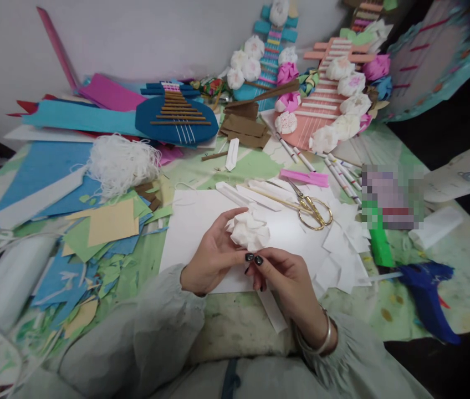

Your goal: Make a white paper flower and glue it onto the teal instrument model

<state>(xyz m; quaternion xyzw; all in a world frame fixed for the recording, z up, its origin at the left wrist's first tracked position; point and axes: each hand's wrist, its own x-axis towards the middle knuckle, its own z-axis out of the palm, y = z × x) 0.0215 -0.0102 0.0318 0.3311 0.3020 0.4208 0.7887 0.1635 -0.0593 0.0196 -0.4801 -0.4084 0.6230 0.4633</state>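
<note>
A white crumpled paper flower [249, 230] rests in my left hand [215, 252], whose fingers and thumb close around its side and base. My right hand [287, 271] pinches a white paper strip [271, 311] close under the flower; the strip's lower end hangs below my fingers. Both thumb tips, with dark nail polish, almost meet at the flower's base, and how the strip joins it is hidden. Beneath my hands lies a large white paper sheet [189, 227]. Beyond the flower, gold-handled scissors [316, 213] lie on folded paper strips [260, 197].
At right are a blue glue gun [426, 293] and several markers [341, 177]. Cut paper squares [338, 249] lie beside the scissors. White string [122, 163] and paper scraps [110, 221] cover the left. Decorated paper instruments [177, 119] stand or lie at the back.
</note>
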